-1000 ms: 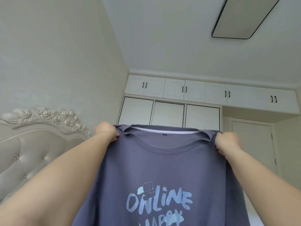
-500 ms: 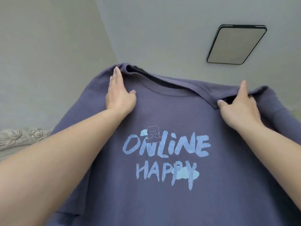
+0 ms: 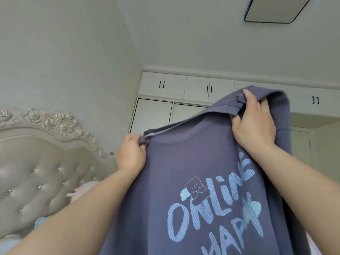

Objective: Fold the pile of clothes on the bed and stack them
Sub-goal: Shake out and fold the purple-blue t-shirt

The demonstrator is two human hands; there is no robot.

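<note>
A purple-grey T-shirt (image 3: 187, 162) with light blue "ONLINE HAPPY" lettering and a small bear print hangs in the air in front of me, print side toward me. My left hand (image 3: 131, 152) pinches the shirt's top edge at the left end of the collar. My right hand (image 3: 254, 120) is higher and grips bunched fabric at the right shoulder, with a fold of cloth draped over it. The shirt slants up from left to right. The bed's surface and the pile of clothes are out of sight below.
A padded, button-tufted headboard (image 3: 36, 172) with carved roses stands at the left. Something pale pink (image 3: 86, 188) lies in front of it. White wardrobes (image 3: 184, 89) with black handles fill the far wall. A flat ceiling lamp (image 3: 276, 10) is at the top right.
The view has dropped back from the ceiling to the wardrobes. My hands went from lying flat on the shirt near the collar to gripping its top edge, the right hand now higher than the left.
</note>
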